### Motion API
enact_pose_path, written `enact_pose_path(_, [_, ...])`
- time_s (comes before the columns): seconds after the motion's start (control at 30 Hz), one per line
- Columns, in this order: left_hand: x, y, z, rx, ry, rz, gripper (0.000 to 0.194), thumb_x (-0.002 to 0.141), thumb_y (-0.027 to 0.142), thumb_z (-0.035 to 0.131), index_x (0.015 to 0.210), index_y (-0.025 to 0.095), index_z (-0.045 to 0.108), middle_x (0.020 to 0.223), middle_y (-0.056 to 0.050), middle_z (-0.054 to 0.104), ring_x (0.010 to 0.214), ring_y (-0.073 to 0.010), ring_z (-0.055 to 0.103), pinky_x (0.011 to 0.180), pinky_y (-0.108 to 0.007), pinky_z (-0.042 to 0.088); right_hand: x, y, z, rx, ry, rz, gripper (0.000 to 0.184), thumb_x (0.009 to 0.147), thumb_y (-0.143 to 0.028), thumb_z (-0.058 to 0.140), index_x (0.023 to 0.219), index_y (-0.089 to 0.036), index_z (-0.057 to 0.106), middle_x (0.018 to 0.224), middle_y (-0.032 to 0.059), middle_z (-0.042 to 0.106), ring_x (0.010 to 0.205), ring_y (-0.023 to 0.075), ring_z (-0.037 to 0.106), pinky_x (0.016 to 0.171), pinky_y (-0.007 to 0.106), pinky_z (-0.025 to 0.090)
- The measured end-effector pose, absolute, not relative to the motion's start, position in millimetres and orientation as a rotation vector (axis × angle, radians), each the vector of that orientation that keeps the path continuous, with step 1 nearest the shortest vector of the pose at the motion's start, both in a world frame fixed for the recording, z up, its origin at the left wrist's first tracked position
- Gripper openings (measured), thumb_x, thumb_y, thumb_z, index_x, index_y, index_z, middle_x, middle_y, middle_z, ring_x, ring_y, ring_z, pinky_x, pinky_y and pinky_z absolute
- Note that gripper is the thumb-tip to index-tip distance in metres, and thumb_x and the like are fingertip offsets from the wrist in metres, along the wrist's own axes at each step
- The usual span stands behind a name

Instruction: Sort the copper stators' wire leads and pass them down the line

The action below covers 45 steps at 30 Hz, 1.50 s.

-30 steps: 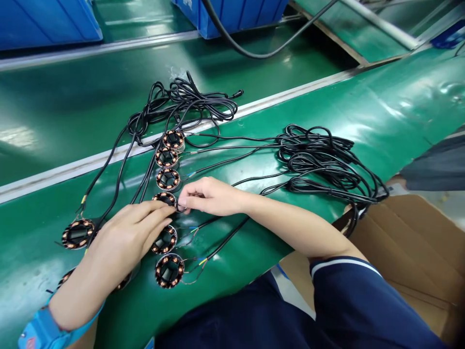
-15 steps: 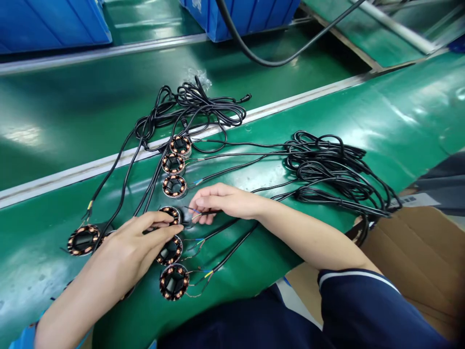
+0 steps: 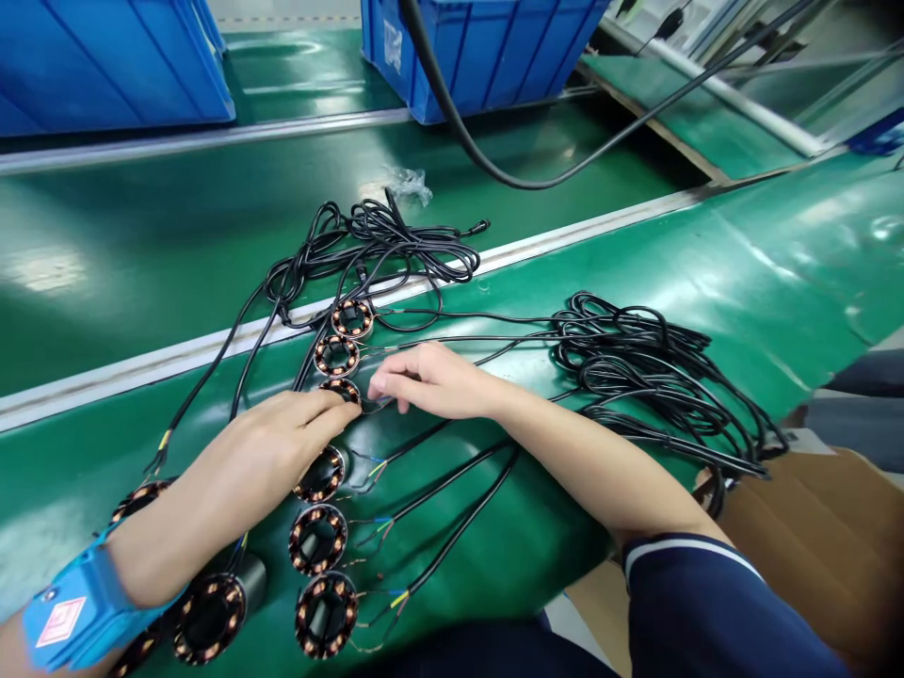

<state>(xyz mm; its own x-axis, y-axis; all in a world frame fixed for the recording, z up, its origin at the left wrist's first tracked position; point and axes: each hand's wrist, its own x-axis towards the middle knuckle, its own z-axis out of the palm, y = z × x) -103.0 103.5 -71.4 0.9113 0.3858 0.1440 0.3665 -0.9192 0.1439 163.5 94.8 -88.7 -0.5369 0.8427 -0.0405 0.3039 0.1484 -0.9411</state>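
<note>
My left hand (image 3: 286, 443) has its fingers closed on the edge of a copper-wound motor stator (image 3: 342, 388), third from the top of a column of several. Just right of it, my right hand (image 3: 430, 381) pinches the thin lead wires of that stator; the fingertips partly hide them. Below, another stator (image 3: 321, 474) lies tilted, its wires joined to a black cable (image 3: 416, 443). Two more stators (image 3: 317, 539) lie under that one. At the top of the column, two stators (image 3: 351, 320) rest with cables running right.
Bundled black cables (image 3: 636, 367) lie on the green bench at right, and more coils (image 3: 374, 235) straddle the white rail. Other stators (image 3: 210, 617) sit beneath my left forearm. Blue crates (image 3: 494, 56) stand behind; a thick black cable (image 3: 508, 179) hangs in front.
Both hands have moved from the fourth stator up to the third. The fourth now lies uncovered and tilted. The camera view has shifted, showing more of the crates.
</note>
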Motion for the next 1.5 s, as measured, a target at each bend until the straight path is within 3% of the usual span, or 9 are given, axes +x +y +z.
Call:
enact_pose_path(0.2, [-108.6,106.1,-71.4,2.931,0.517,0.22,0.045,0.093,0.004,0.043,0.126,0.026,0.065,0.121,-0.008,0.065,0.099,-0.0247,0.07,0.076,-0.04,0.063,157.7,93.6,-95.1,-1.057,-1.374,1.898,0.009,0.096,-0.017,0.062,0.088,-0.015,0.066,0.083,-0.0009,0.069,0.064,0.0068,0.055,0.056,0.019,0.037])
enact_pose_path(0.43, [-103.9,106.2,-70.1,2.894,0.495,0.171,0.045,0.098,0.01,0.038,0.122,0.03,0.07,0.108,-0.006,0.064,0.085,-0.0174,0.071,0.063,-0.027,0.058,158.1,88.6,-101.8,-1.108,-1.097,2.146,0.016,0.1,-0.014,0.05,0.088,-0.015,0.06,0.074,0.0006,0.068,0.056,0.0065,0.055,0.049,0.016,0.034])
enact_pose_path(0.57, [-102.0,108.5,-60.3,2.76,0.528,0.238,0.027,0.104,0.024,0.046,0.117,0.03,0.07,0.118,-0.004,0.062,0.095,-0.0123,0.07,0.079,-0.022,0.058,176.8,88.8,-89.4,-0.968,-1.391,1.854,0.013,0.098,-0.023,0.06,0.102,-0.014,0.068,0.093,0.0049,0.074,0.077,0.0117,0.067,0.074,0.024,0.053])
enact_pose_path(0.77, [-88.4,134.4,-61.2,2.933,0.773,0.446,0.022,0.102,0.034,0.056,0.118,0.021,0.063,0.111,-0.005,0.067,0.099,-0.0208,0.069,0.091,-0.037,0.057,177.4,109.3,-77.2,-1.163,-1.662,0.986,0.019,0.102,-0.028,0.057,0.099,-0.015,0.071,0.098,0.0036,0.074,0.091,0.0155,0.067,0.086,0.028,0.049])
enact_pose_path(0.9, [-86.5,145.2,-73.4,2.976,0.691,0.348,0.023,0.104,0.03,0.052,0.122,0.019,0.061,0.114,-0.007,0.069,0.098,-0.0235,0.069,0.085,-0.039,0.056,167.5,119.9,-91.1,-1.248,-1.846,1.214,0.023,0.104,-0.023,0.051,0.096,-0.016,0.072,0.091,0.0008,0.073,0.076,0.0123,0.066,0.079,0.027,0.047])
enact_pose_path(1.03, [-88.6,147.1,-74.9,2.882,0.659,0.287,0.022,0.105,0.031,0.051,0.122,0.021,0.06,0.112,-0.004,0.07,0.096,-0.0204,0.069,0.085,-0.037,0.055,160.2,120.1,-99.8,-1.167,-1.439,1.63,0.012,0.097,-0.021,0.061,0.087,-0.016,0.066,0.088,0.0005,0.07,0.075,0.0109,0.061,0.07,0.023,0.046])
enact_pose_path(1.3, [-86.3,148.8,-71.0,2.815,0.504,0.216,0.034,0.103,0.021,0.042,0.12,0.03,0.071,0.104,-0.002,0.068,0.085,-0.0156,0.069,0.072,-0.029,0.056,150.0,110.2,-104.9,-1.222,-1.085,1.894,0.014,0.101,-0.016,0.05,0.088,-0.018,0.054,0.067,-0.0017,0.064,0.063,0.0112,0.059,0.061,0.021,0.041])
enact_pose_path(1.4, [-85.1,150.5,-66.0,2.742,0.473,0.231,0.03,0.103,0.024,0.045,0.113,0.03,0.073,0.106,-0.001,0.069,0.089,-0.014,0.07,0.077,-0.026,0.058,164.8,107.1,-99.5,-1.155,-1.43,1.653,0.014,0.102,-0.026,0.054,0.09,-0.018,0.057,0.079,0.0015,0.069,0.072,0.0138,0.063,0.067,0.024,0.045])
enact_pose_path(1.5, [-78.7,158.3,-61.4,2.739,0.634,0.392,0.019,0.103,0.031,0.054,0.11,0.023,0.069,0.11,-0.003,0.07,0.099,-0.0155,0.069,0.092,-0.028,0.056,181.6,116.0,-89.4,-1.17,-1.591,1.014,0.018,0.102,-0.031,0.055,0.094,-0.017,0.064,0.093,0.0028,0.07,0.086,0.0151,0.063,0.082,0.027,0.046])
